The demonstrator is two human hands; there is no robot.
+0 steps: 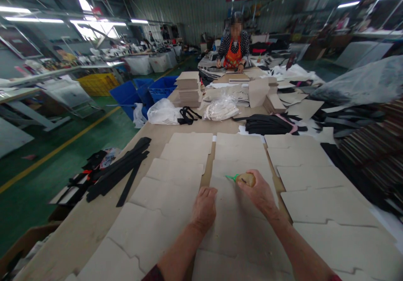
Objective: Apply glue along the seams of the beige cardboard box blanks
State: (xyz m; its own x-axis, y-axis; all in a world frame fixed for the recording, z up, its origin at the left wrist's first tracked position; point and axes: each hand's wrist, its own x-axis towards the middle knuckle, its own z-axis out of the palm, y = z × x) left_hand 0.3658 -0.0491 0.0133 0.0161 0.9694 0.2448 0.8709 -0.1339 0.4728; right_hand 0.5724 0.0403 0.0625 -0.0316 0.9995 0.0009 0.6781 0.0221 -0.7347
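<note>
My right hand (pixel 260 193) is wrapped round a squeeze bottle (pixel 246 179) with a brownish body. Its thin green nozzle (pixel 231 176) points left, low over the middle column of beige cardboard sheets (pixel 239 149). Curled fingers close my left hand (pixel 205 207), which rests at the left edge of that column; whatever is under the fingers, if anything, is hidden. Overlapping sheets also form a left column (pixel 157 193) and a right column (pixel 327 205) on the brown table (pixel 75 235).
Black strips (pixel 121 167) lie at the table's left. Farther back are stacked boards (pixel 189 89), a clear plastic bag (pixel 222 107) and a black strip bundle (pixel 267 124). A co-worker in an orange apron (pixel 233 54) stands at the far end. Blue crates (pixel 162 87) stand left.
</note>
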